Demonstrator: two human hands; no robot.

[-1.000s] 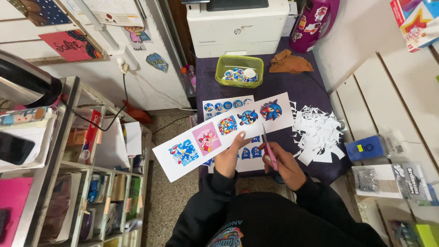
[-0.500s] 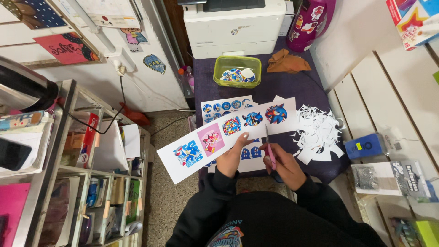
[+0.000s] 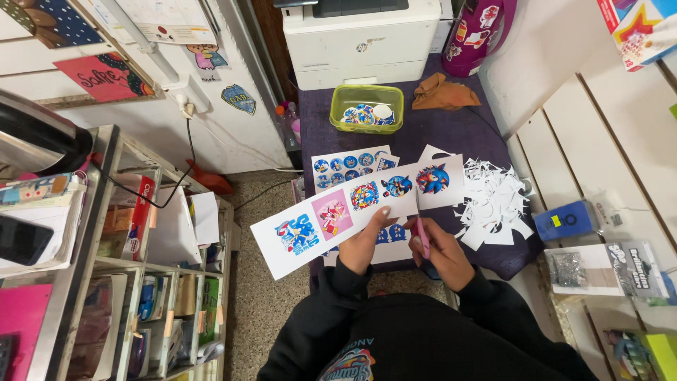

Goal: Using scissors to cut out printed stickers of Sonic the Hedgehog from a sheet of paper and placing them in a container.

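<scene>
My left hand [image 3: 367,243] holds a long white strip of printed cartoon stickers [image 3: 352,208] from below, thumb on top, above the purple table [image 3: 451,130]. My right hand [image 3: 441,255] grips pink-handled scissors [image 3: 422,236], whose blades meet the strip between two blue pictures near its right end. Another sheet of round blue stickers [image 3: 349,166] lies flat on the table under the strip. A heap of white paper offcuts [image 3: 493,201] sits just right of the strip.
A green tub [image 3: 367,107] with cut stickers stands at the back, in front of a white printer [image 3: 363,35]. An orange cloth [image 3: 441,93] lies beside it. Metal shelves [image 3: 106,282] full of supplies stand left; a blue box [image 3: 568,220] and packets rest on the white bench at right.
The strip has shifted slightly right and up in my left hand, and the scissors have advanced further into it. The view has moved a little.
</scene>
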